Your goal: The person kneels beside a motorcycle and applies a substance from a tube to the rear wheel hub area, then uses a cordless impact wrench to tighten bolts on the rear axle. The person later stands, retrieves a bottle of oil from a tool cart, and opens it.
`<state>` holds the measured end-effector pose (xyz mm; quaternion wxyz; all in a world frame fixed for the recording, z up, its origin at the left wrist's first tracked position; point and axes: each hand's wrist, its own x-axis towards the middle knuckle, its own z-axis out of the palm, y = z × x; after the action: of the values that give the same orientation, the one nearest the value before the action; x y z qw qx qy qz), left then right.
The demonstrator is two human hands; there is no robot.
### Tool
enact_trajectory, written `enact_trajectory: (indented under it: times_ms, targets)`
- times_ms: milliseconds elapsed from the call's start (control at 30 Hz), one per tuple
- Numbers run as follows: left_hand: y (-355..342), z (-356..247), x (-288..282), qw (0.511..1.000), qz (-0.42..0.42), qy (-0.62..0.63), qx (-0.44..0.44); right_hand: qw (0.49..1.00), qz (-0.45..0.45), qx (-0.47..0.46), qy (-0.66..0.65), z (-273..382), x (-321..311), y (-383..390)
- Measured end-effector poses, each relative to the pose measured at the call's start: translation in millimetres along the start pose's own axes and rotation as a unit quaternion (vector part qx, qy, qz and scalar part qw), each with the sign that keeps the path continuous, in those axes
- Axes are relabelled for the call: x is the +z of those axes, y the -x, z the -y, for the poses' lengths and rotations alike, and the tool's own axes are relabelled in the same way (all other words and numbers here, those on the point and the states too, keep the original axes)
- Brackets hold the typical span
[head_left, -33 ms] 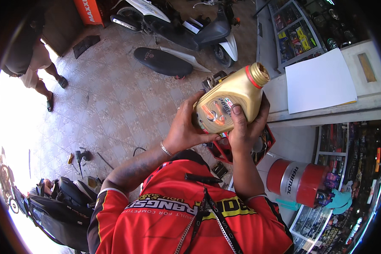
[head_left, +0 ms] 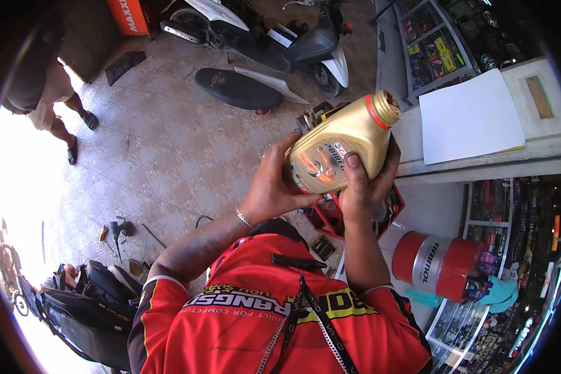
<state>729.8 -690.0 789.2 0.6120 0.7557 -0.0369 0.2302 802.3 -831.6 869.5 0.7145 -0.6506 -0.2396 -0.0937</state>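
Observation:
A gold motor oil bottle (head_left: 323,163) is held tilted in front of my chest, its neck toward the upper right. Its mouth is uncapped, with a red ring below the neck. My left hand (head_left: 273,181) cups the bottle's base end, fingers behind it and thumb along the lower edge. Around the neck side, my right hand (head_left: 369,184) wraps the bottle with its thumb pressed on the label face. Below and behind the bottle, a red tool tray (head_left: 330,225) is partly hidden by my hands and right forearm.
A scooter (head_left: 274,53) stands ahead, with a detached black seat (head_left: 234,89) on the tiled floor. White paper (head_left: 470,118) lies on a counter at right, above a red and silver drum (head_left: 430,265). Another person (head_left: 40,87) stands far left; a power tool (head_left: 123,229) lies on the floor.
The bottle's neck has shifted very slightly to the right, with both hands keeping their hold. Nothing else has visibly changed.

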Motion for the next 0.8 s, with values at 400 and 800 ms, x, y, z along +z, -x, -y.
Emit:
enact_trajectory:
  times_ms: [400,800]
  targets:
    - [13.2,34.2,25.4,0.982,0.110,0.086,-0.124,0.988,-0.112,-0.102,0.013,21.7,-114.1,-5.3]
    - [109.4,113.6,91.4,0.944,0.103,-0.066,-0.306,0.972,-0.146,-0.049,0.175,-4.7,-316.5,80.4]
